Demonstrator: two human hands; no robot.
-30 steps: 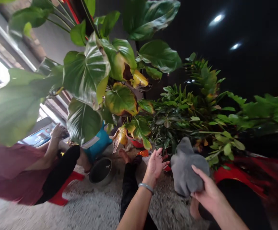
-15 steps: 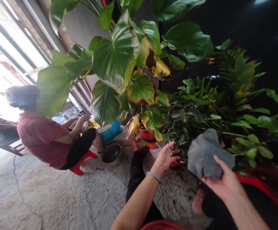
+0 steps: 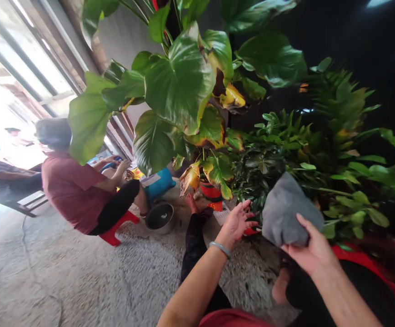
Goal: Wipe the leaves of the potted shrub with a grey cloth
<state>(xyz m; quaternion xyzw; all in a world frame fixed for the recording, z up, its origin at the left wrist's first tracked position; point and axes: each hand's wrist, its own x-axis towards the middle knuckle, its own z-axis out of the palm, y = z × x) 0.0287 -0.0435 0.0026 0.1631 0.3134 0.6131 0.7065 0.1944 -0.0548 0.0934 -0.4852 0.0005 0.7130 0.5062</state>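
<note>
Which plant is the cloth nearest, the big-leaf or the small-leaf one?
The small-leaved bushy plant on the right: the grey cloth in the right hand is right at its foliage. The big-leaved plant stands farther left.

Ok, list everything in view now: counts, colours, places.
big-leaf plant: one, green and yellowing, top centre
leafy plants: several, green, right
pot: one, red, under the big-leaf plant
bowl: one, metal, on the floor left of the pot
teal item: one, kind unclear, behind the bowl
person: one, dark red shirt, seated left
stool: one, red, under the person
floor: grey, rough
cloth: one, grey, in the right hand
bracelet: one, silver, left wrist
left hand: open, empty, near the pot
right hand: gripping the cloth, lower right
</note>
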